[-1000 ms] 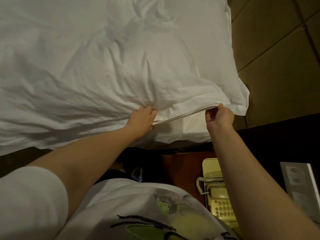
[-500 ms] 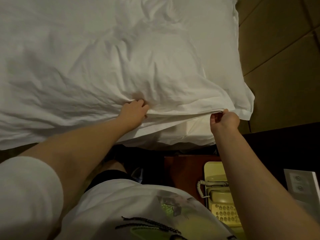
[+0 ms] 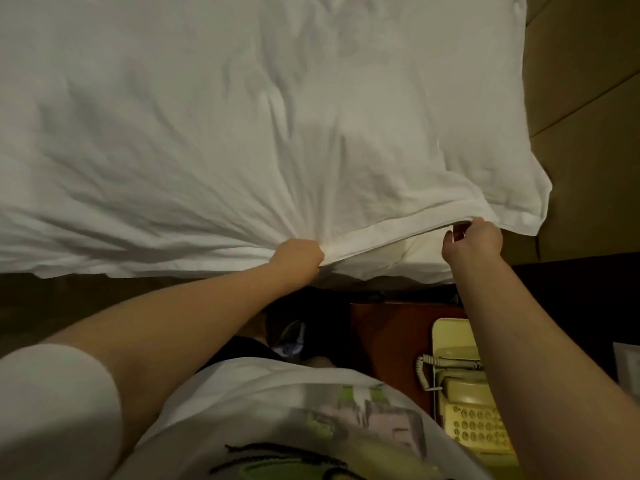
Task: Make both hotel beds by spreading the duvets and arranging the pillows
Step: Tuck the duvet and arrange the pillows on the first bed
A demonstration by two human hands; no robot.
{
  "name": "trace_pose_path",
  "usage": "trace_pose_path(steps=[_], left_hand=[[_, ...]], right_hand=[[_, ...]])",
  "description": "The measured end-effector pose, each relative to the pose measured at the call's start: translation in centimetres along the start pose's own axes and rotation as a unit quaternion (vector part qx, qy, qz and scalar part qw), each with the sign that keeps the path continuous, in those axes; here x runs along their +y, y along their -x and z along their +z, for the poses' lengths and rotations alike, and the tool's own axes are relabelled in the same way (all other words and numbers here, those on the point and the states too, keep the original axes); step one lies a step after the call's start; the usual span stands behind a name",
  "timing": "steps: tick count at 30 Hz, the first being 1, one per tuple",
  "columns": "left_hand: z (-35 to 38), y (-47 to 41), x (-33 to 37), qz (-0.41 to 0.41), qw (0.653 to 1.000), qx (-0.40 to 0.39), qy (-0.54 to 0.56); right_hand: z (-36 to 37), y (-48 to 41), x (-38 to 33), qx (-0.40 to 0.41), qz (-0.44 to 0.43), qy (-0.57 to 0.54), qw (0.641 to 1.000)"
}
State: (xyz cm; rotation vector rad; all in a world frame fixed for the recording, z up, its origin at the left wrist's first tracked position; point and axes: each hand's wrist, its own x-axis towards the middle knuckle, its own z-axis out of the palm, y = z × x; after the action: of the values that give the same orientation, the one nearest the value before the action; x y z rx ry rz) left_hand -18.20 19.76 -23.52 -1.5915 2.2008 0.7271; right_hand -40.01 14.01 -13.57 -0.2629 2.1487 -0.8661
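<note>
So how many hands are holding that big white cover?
2. The left hand grips the near edge of the white cover, about midway along what shows. The right hand pinches the same edge close to its right corner. No other hands are in view.

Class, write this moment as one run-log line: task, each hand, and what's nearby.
task: bed-making | left grip: clutches near edge of white bedding | right grip: pinches its hem | nearby: telephone on nightstand
</note>
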Motion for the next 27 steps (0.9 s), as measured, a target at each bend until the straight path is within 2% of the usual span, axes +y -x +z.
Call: trace_pose_path(steps=[1,3,5,6,8,10,13,16,19,27], left_hand=[[0.6,-0.4,0.0,-0.015,1.0,0.002,0.008],[1.2,-1.2,0.1,-0.036,0.999,0.012,0.003],[2.1,-2.4,0.0,-0.044,0.999,0.021,-0.013],[2.6,-3.1,-0.1,-0.044,0.999,0.025,-0.017],[3.3,-3.9,-0.5,-0.036,0.999,0.03,-0.021],[3.5,-4.1,-0.9,-0.02,0.999,0.03,-0.021],[3.3,-3.1,-1.4,0.006,0.999,0.037,-0.01],[2.8,-0.8,-2.1,0.018,0.999,0.042,0.003],[2.4,2.2,-4.0,-0.017,0.998,0.043,0.031],[4.4,11.2,-13.9,-0.072,0.997,0.023,-0.002]], right_hand=[[0.1,-0.9,0.4,-0.014,0.012,-0.11,0.994],[0.1,-1.6,1.5,-0.02,0.025,-0.121,0.992],[-0.4,-2.2,2.8,-0.067,-0.008,-0.098,0.993],[-0.6,-3.4,3.6,-0.073,0.003,-0.112,0.991],[-0.7,-4.3,3.8,-0.062,0.054,-0.24,0.967],[-0.8,-3.8,3.7,-0.017,0.044,-0.243,0.969],[0.7,-2.6,5.1,-0.071,0.063,-0.272,0.958],[3.3,-0.4,8.3,-0.127,0.126,-0.233,0.956],[6.9,4.3,11.0,-0.157,0.157,-0.163,0.961],[15.5,13.8,13.2,-0.225,0.013,-0.038,0.973]])
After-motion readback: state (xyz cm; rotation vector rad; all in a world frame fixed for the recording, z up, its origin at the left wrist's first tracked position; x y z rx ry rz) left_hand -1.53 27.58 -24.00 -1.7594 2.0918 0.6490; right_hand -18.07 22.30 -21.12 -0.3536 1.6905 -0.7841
